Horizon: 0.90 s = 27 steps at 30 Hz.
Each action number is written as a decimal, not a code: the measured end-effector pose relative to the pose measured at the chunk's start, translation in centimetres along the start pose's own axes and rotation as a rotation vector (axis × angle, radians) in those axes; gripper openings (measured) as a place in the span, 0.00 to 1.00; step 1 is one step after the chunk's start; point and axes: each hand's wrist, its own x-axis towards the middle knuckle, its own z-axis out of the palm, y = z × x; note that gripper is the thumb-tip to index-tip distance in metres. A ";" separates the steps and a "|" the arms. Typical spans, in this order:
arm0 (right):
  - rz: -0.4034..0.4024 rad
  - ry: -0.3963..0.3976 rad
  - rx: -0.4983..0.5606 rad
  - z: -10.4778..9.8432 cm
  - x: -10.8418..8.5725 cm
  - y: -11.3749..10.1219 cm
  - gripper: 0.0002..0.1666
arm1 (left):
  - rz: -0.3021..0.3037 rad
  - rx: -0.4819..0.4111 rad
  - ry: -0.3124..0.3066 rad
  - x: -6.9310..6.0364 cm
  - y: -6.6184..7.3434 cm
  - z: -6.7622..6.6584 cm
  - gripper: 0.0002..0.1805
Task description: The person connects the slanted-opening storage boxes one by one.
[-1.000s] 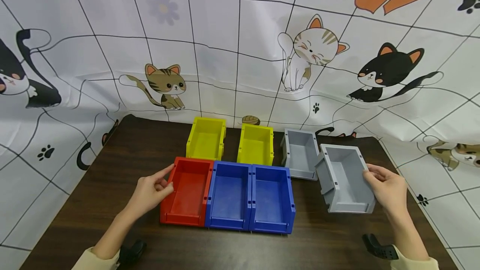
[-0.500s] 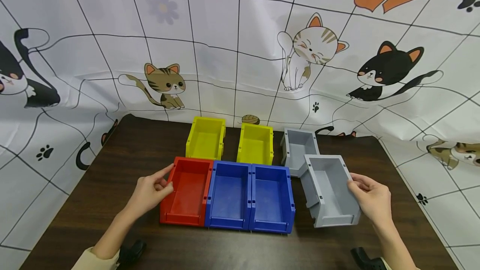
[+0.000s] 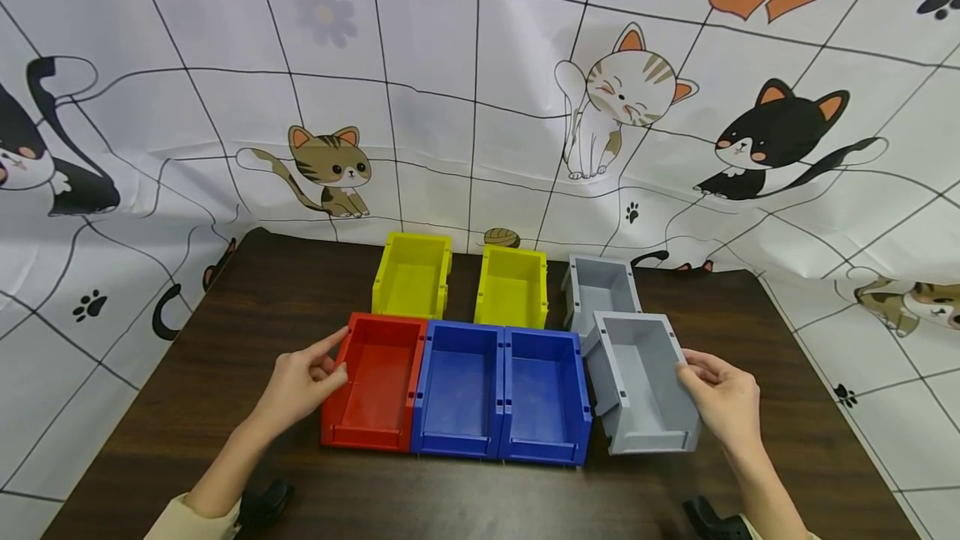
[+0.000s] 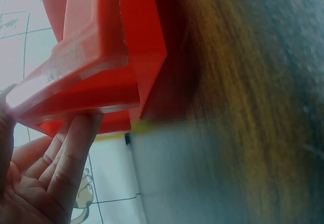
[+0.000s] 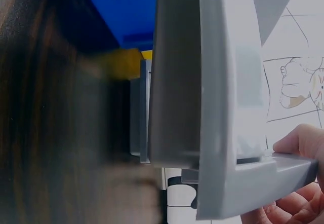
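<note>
My right hand (image 3: 723, 394) pinches the right side wall of a grey storage bin (image 3: 645, 382), thumb inside and fingers outside. In the right wrist view this grey bin (image 5: 217, 107) is tilted and looks raised off the table. It is beside the right one of two blue bins (image 3: 545, 394), with a narrow gap. My left hand (image 3: 296, 382) grips the left rim of a red bin (image 3: 378, 382), which stands against the left blue bin (image 3: 459, 390). In the left wrist view, fingers (image 4: 76, 158) lie under the red bin's rim (image 4: 81, 102).
Behind the front row stand two yellow bins, a left one (image 3: 412, 273) and a right one (image 3: 512, 286). A second grey bin (image 3: 600, 286) is behind the held one. The dark wooden table (image 3: 465, 502) ends at a cat-patterned cloth (image 3: 435, 107).
The right hand has carried the grey bin left and toward the front, closer to the right blue bin. The left hand and the red bin have stayed in place.
</note>
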 end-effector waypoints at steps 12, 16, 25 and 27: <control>0.020 0.066 -0.074 1.3 0.0 3.3 0.10 | -0.019 0.013 -0.003 0.1 -0.2 0.1 0.28; 0.031 0.058 -0.072 1.5 -0.1 3.0 0.10 | -0.022 0.011 -0.002 0.0 -0.1 0.0 0.28; 0.033 0.042 -0.077 0.2 -1.6 -4.9 0.12 | -0.018 0.017 0.003 0.1 0.1 0.1 0.28; 0.056 0.031 -0.081 -0.4 -2.3 -8.5 0.13 | -0.015 0.016 0.005 0.0 0.1 0.1 0.28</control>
